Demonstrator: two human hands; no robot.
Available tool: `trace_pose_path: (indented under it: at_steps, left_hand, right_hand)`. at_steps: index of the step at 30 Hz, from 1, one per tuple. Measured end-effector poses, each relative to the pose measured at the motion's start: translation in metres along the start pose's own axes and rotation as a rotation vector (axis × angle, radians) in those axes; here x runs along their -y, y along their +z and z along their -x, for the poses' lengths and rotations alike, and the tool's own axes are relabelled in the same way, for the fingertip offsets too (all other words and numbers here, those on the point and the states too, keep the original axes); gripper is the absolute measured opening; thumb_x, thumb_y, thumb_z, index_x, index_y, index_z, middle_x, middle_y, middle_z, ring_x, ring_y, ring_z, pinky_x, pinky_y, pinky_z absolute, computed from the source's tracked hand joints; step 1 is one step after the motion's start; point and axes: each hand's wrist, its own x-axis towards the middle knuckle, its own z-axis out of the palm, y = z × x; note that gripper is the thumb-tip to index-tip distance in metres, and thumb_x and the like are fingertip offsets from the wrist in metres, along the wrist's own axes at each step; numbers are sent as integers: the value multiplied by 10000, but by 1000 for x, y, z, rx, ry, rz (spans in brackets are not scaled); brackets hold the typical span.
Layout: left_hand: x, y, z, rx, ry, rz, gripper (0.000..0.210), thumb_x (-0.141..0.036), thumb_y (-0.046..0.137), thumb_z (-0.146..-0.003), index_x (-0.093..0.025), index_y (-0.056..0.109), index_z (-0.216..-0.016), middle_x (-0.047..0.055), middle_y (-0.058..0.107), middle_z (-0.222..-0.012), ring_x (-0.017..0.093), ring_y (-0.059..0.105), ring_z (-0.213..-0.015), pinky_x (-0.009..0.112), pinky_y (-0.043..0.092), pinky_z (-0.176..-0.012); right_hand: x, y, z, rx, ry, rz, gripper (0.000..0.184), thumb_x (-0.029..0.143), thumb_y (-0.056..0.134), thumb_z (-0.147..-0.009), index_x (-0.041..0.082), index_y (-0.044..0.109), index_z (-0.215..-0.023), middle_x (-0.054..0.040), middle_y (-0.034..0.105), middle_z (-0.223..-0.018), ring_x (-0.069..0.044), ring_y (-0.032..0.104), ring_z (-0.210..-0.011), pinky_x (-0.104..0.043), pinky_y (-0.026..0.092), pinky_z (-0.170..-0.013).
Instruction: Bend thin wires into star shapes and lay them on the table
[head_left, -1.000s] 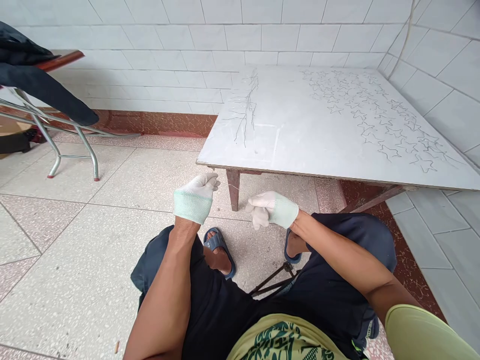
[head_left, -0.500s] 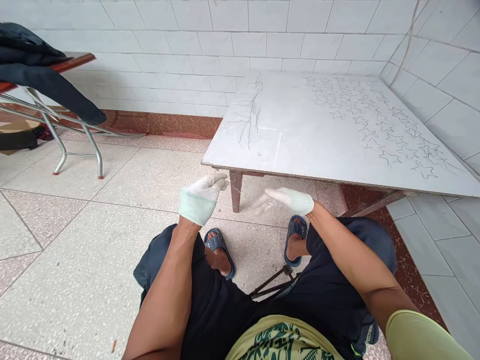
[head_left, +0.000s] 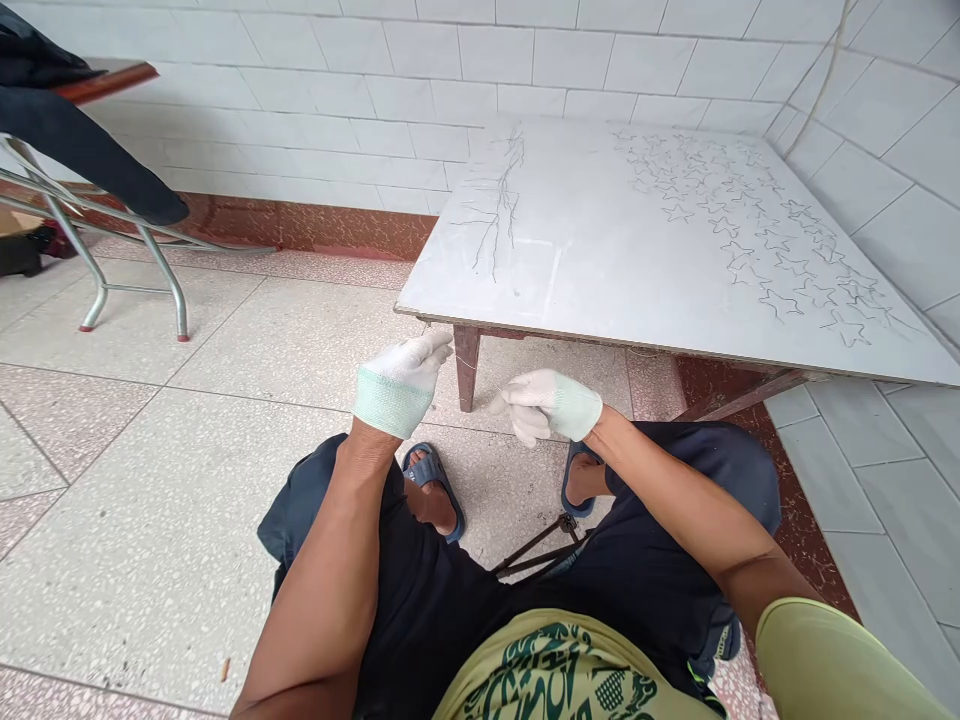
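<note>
My left hand (head_left: 409,370), in a white glove with a pale green cuff, pinches a thin wire (head_left: 471,366) between its fingertips. The wire runs off to the right from those fingers, past the front of the table leg. My right hand (head_left: 546,402), gloved the same way, is beside the wire's far side, its fingers curled together and pointing left. Whether the wire's end sits between those fingers is too fine to make out. Both hands are in the air just below the front edge of the white table (head_left: 600,290).
On the table lie straggling wires (head_left: 504,200) at the left and several star-shaped wire pieces (head_left: 739,225) at the right. A folding stand (head_left: 161,285) with dark clothing (head_left: 90,150) is at the left. A table leg (head_left: 466,375) stands behind the hands; tiled walls border the table.
My right hand has moved a little left and curled its fingers, which were stretched out and blurred before. My left hand keeps its pinch on the wire. The view has shifted slightly.
</note>
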Motion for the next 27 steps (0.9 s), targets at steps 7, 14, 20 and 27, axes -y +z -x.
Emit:
trace_pose_path:
  at_steps: [7, 14, 20, 27]
  left_hand:
    - [-1, -2, 2, -12, 15, -7, 338, -402, 610, -1021, -296, 850, -1233, 62, 856, -1113, 297, 778, -1085, 396, 567, -1013]
    - [2, 3, -3, 28, -111, 260, 354, -363, 606, -986, -235, 841, -1219, 78, 854, -1117, 275, 792, -1079, 410, 587, -1054]
    - [1, 6, -6, 29, -201, 483, 343, -307, 607, -958, -195, 826, -1197, 63, 855, -1020, 224, 801, -970, 377, 630, -993]
    - [12, -1, -2, 6, -50, 314, 365, -392, 591, -1011, -244, 827, -1248, 57, 851, -1157, 231, 790, -1078, 385, 581, -1087]
  right_hand:
    - [-10, -2, -4, -47, 21, -23, 342, 423, 858, -880, 113, 768, -993, 127, 451, -410, -95, 429, -363, -282, 548, -525]
    - [-4, 14, -1, -158, -107, -57, 402, 463, 865, -867, 102, 758, -1007, 119, 451, -377, -102, 401, -326, -291, 530, -471]
    - [5, 30, 8, -199, -167, -37, 443, 519, 846, -881, 114, 774, -1044, 125, 411, -342, -118, 371, -283, -268, 449, -371]
    - [40, -4, 25, 13, 95, 343, 753, 790, 569, -1008, 83, 826, -1017, -48, 720, -613, -177, 700, -552, -325, 586, -665]
